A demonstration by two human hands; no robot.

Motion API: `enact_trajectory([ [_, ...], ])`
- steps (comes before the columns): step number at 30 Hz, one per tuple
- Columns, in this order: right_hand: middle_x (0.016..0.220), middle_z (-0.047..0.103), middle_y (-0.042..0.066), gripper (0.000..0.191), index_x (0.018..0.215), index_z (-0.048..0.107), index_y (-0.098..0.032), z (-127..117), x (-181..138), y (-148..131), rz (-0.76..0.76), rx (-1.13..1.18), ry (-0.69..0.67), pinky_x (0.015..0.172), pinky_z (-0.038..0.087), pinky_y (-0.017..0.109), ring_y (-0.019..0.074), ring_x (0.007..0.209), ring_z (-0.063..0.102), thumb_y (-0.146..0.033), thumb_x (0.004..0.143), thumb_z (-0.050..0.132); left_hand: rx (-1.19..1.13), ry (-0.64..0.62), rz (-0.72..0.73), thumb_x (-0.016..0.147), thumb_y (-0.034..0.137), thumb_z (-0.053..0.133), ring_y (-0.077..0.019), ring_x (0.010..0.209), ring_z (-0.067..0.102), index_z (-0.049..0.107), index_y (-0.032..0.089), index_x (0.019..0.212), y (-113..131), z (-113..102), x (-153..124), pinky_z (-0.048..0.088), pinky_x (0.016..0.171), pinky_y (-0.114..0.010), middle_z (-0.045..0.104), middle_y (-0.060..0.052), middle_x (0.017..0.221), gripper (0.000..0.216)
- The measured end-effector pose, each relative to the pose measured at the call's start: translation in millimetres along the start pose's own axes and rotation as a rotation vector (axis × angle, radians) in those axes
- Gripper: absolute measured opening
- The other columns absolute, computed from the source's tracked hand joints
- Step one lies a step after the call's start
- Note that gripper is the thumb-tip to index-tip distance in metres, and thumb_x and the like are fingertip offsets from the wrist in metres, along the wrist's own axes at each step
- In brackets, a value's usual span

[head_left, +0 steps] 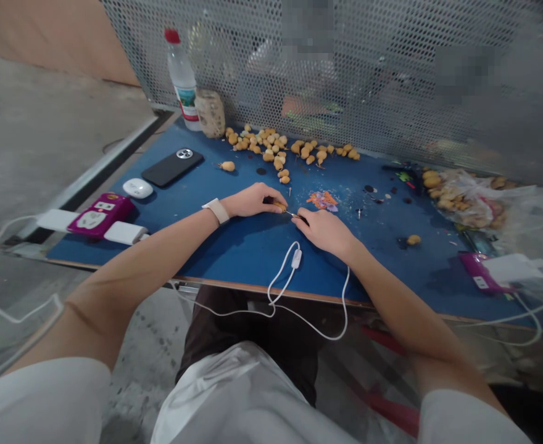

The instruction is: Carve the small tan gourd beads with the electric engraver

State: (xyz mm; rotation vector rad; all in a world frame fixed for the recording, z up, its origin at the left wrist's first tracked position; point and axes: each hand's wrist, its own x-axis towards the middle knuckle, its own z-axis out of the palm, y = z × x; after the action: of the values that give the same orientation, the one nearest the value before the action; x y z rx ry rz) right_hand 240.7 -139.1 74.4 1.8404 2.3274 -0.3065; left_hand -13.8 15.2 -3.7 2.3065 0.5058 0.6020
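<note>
My left hand, with a pale band at the wrist, is closed around a small tan gourd over the middle of the blue table. Facing it, my right hand grips a slim dark tool with a thin metal tip. The tip is at or very near the gourd; whether they touch I cannot tell. Just beyond my hands lies a small pile of orange and purple scraps, with pale dust around it. A white cable with an inline switch loops below my right hand and wrist.
Many small gourds line the mesh panel. Left are a bottle, a jar, a phone, a white case and a purple power strip. A plastic bag with gourds and another purple strip sit right.
</note>
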Motion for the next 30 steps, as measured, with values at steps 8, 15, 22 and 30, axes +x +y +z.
enact_trajectory([
  [8, 0.135, 0.095, 0.022, 0.041, 0.151, 0.079, -0.017, -0.9, -0.3, -2.4, 0.01, -0.022, -0.007, 0.083, 0.045, 0.04, 0.0383, 0.124, 0.091, -0.037, 0.141, 0.044, -0.005, -0.01, -0.004, 0.115, 0.043, 0.093, -0.0223, 0.106, 0.09, 0.103, 0.024, 0.135, -0.3, -0.4, 2.0, 0.065, 0.103, -0.033, 0.102, -0.01, 0.123, 0.03],
  [15, 0.129, 0.095, 0.021, 0.04, 0.149, 0.079, -0.018, -1.5, 0.4, 0.1, -0.009, -0.019, -0.021, 0.081, 0.044, 0.04, 0.0371, 0.118, 0.09, -0.038, 0.14, 0.046, -0.043, -0.021, -0.023, 0.115, 0.039, 0.093, -0.0226, 0.11, 0.094, 0.103, 0.024, 0.136, 1.5, -0.8, 1.5, 0.068, 0.107, -0.033, 0.102, -0.01, 0.126, 0.028],
  [22, 0.126, 0.095, 0.02, 0.038, 0.144, 0.078, -0.02, 1.6, 1.4, 0.9, -0.01, -0.013, 0.008, 0.08, 0.043, 0.04, 0.0367, 0.114, 0.089, -0.038, 0.14, 0.044, -0.019, -0.015, -0.015, 0.115, 0.039, 0.093, -0.022, 0.108, 0.093, 0.104, 0.026, 0.135, 0.8, -0.1, 1.9, 0.068, 0.105, -0.033, 0.102, -0.009, 0.125, 0.027],
  [30, 0.124, 0.095, 0.02, 0.036, 0.141, 0.078, -0.019, -4.6, -0.6, 0.4, -0.03, -0.009, -0.027, 0.082, 0.043, 0.039, 0.0359, 0.113, 0.089, -0.036, 0.14, 0.046, -0.015, -0.024, -0.006, 0.115, 0.042, 0.094, -0.0212, 0.106, 0.091, 0.103, 0.026, 0.134, 1.2, -1.9, 1.0, 0.066, 0.104, -0.032, 0.102, -0.009, 0.122, 0.026],
])
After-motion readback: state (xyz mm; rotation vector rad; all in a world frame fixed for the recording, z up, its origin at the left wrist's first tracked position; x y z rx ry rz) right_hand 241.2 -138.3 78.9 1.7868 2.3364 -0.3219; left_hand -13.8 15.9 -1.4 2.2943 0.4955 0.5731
